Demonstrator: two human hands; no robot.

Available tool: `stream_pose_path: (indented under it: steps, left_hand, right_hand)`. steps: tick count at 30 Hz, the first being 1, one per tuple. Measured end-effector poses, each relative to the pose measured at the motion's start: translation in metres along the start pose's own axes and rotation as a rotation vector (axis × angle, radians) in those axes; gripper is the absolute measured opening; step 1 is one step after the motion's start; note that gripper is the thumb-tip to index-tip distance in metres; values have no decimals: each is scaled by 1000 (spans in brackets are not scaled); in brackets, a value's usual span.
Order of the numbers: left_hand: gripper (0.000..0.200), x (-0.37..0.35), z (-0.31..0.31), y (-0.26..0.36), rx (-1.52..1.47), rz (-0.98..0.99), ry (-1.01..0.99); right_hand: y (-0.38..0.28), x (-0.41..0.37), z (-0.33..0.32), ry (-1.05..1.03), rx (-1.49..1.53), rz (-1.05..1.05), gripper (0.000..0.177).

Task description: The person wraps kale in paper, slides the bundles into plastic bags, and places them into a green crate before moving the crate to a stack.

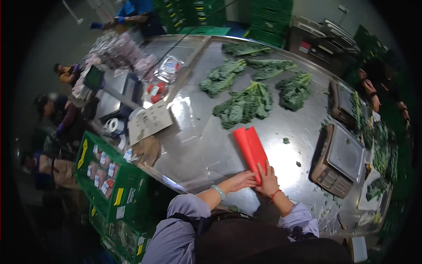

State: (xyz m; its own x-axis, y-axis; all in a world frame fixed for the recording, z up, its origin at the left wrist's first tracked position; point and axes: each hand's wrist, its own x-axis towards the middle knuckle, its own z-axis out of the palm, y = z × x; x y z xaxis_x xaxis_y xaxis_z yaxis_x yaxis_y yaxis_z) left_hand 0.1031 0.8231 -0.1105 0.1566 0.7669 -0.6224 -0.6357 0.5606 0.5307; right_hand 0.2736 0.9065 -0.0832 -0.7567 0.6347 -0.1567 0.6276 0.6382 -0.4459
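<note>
The red roll, extending ahead of the grip above the counter, looks light, soft, slightly slippery; best held lightly round its near end. There the right hand closes on it; the left hand touches, closure unclear.

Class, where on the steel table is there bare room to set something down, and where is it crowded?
The widest bare patch of table lies between the card and the red sheet. Another, with a few leaf scraps, lies between the sheet and the nearer scale. It is crowded at the far end with kale and along the right edge.
</note>
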Motion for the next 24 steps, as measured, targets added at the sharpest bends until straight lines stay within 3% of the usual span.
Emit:
stream_pose_path:
  steps: [1,2,4,5,7,11,13,16,21,23,24]
  left_hand:
    - [44,-8,-14,-3,213,95,-50]
    - [47,-35,-28,15,724,338,94]
    - [45,-69,-107,25,1181,647,582]
    - [40,-105,-136,43,1303,715,723]
    - [35,-156,-184,42,1509,610,912]
    - [23,-165,-262,15,1422,658,733]
    - [20,-161,-262,27,1025,441,700]
    - [19,-163,-266,35,806,344,608]
    - [19,-169,-260,35,1087,417,491]
    - [18,-176,-258,22,1491,891,595]
    - [18,-177,-259,22,1490,886,588]
  right_hand:
    - [12,1,5,39,49,-36,96]
    - [15,-2,-3,61,26,-64,92]
    - [1,-14,-34,118,18,-116,76]
    - [-6,-22,-46,113,16,-127,76]
    - [-25,-38,-61,138,-45,-280,70]
    - [-67,-57,-63,86,1,-311,64]
    - [-93,-61,-64,65,43,-282,61]
    - [-122,-66,-61,50,146,-322,61]
    - [-160,-71,-47,42,210,-315,61]
    - [-168,-76,-39,48,168,-259,60]
    - [-171,-79,-35,45,170,-252,60]
